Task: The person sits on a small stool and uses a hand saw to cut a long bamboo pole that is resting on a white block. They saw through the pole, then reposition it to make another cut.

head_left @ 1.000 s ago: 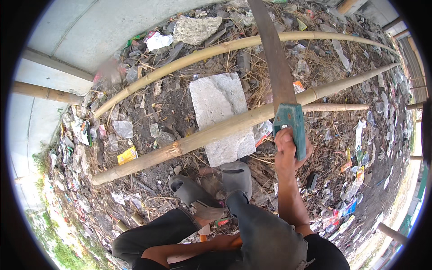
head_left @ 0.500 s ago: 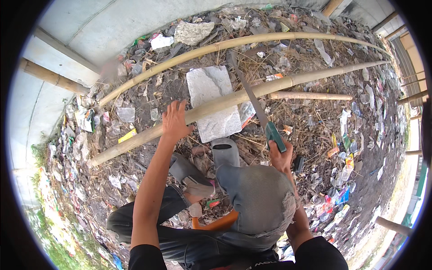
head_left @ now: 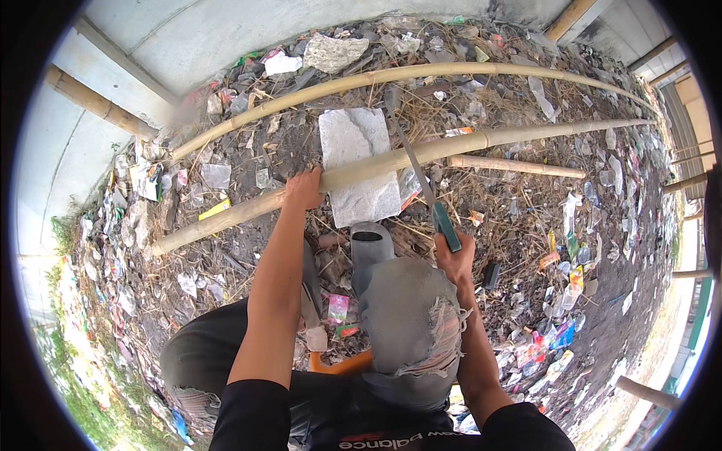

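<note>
A long bamboo pole (head_left: 235, 216) lies slantwise across a pale stone slab (head_left: 362, 204). My left hand (head_left: 303, 189) is wrapped over the pole just left of the slab, its fingers partly hidden behind the pole. In my right hand (head_left: 456, 258) is a handsaw (head_left: 445, 227), gripped by its green handle. The saw's long dark blade points away from me and crosses the pole right of the slab. Whether its teeth have cut into the pole, I cannot tell. My knee and grey shoe are just in front of the slab.
A second, curved bamboo pole (head_left: 308, 92) lies farther off, near the pale wall (head_left: 199, 34). A short bamboo piece (head_left: 517, 166) rests on the ground at right. A rough rock (head_left: 335, 53) sits by the wall. Plastic scraps and dry straw litter the soil.
My left hand has closed around the pole; before, it lay on it with fingers spread. My left leg has shifted outward, and the saw in my right hand has moved slightly.
</note>
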Tool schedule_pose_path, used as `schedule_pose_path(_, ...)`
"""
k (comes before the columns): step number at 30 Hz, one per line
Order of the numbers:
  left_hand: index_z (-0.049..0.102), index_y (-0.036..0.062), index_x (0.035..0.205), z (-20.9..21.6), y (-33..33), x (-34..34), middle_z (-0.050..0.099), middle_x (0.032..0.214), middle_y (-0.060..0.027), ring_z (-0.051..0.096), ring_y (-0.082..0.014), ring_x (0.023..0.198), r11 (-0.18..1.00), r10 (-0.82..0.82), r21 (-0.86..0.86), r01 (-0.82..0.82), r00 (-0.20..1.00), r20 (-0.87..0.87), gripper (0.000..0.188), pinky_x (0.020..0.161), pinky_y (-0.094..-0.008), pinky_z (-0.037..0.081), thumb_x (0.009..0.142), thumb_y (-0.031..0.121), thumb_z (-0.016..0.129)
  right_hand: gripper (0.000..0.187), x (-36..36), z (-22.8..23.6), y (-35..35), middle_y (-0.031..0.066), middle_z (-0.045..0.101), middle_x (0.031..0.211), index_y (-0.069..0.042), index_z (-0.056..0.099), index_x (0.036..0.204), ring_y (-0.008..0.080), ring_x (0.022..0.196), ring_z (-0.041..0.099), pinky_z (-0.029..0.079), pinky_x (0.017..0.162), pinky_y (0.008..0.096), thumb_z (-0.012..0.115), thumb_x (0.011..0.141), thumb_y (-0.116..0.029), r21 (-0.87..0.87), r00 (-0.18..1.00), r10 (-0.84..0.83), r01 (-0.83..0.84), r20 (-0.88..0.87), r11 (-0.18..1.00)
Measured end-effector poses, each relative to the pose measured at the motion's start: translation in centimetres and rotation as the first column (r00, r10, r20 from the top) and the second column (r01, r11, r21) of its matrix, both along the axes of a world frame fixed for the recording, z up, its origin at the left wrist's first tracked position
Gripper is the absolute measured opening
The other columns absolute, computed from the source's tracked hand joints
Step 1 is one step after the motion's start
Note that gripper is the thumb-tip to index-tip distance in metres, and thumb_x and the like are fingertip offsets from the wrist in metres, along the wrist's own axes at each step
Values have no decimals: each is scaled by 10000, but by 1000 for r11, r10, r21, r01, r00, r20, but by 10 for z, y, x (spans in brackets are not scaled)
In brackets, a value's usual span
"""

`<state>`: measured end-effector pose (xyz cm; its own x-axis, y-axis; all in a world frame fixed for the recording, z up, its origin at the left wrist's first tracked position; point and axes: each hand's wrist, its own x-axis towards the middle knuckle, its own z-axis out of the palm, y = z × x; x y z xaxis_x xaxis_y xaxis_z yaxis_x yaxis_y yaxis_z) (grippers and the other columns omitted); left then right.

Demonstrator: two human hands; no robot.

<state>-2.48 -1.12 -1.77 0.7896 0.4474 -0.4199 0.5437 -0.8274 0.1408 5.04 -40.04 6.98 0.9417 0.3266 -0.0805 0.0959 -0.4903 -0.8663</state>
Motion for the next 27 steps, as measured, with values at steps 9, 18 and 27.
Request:
schedule_pose_path(9,445,164,1539,14,8,24,476,1539,-158,428,-351,1460,952,291,-156,-264,938,187,761,1148,-578,405,870,391,727,308,8,-6,-2,101,469,541,50,564,682,133,545,426,377,521,409,680,857,-176,0,997,-3,3,75,1000)
schedule_pose_path(18,469,153,1541,-7,65,134,422,1615,-123,382,-324,1501,984,177,-88,-155,893,414,674,1174,-563,401,970,458,659,300,2,-9,-1,-4,472,555,10,541,650,58,571,429,342,489,346,664,881,-136,26,992,-76,79,-104,997)
schedule_pose_path(27,458,147,1549,-16,69,152,451,1604,-123,358,-316,1525,992,119,-64,-106,957,266,798,1214,-562,349,927,593,680,277,1,8,-4,2,472,550,14,566,654,68,545,432,335,477,333,667,875,-119,-49,992,-59,54,-112,997)
